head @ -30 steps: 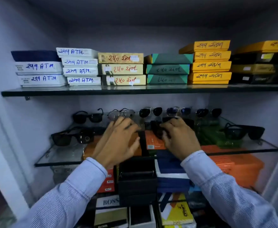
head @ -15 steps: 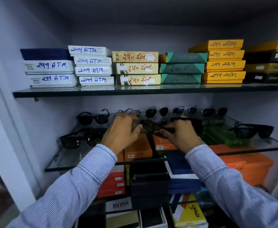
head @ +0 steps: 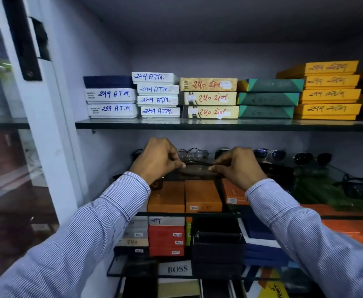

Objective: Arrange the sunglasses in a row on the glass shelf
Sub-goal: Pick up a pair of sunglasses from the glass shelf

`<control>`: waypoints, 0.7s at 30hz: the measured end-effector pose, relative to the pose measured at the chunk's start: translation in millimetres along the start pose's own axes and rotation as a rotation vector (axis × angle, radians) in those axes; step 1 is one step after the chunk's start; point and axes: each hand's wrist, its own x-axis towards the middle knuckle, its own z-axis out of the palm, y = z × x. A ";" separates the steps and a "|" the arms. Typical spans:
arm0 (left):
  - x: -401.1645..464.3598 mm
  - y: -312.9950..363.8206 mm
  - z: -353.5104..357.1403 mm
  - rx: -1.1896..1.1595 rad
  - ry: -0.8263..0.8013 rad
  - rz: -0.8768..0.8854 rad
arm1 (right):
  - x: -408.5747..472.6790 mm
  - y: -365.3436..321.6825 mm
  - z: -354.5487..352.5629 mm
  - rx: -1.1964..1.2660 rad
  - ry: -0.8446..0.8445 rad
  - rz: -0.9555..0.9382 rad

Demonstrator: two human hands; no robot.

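Both hands [head: 197,164] pinching blurred, seemingly dark sunglasses [head: 196,167], glass shelf [head: 335,216]

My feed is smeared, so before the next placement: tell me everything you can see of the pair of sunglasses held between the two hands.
The dark-framed sunglasses look thin-rimmed with brownish, see-through lenses, though motion blur hides detail. They sit roughly level, lengthwise left to right, over the glass shelf in front of the back row. The left hand pinches the left end, the right hand the right end. Whether they touch the shelf is unclear.
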 end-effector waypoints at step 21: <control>30.6 -10.3 25.4 -0.025 -0.042 -0.321 | 42.7 18.2 17.9 -0.068 -0.101 0.269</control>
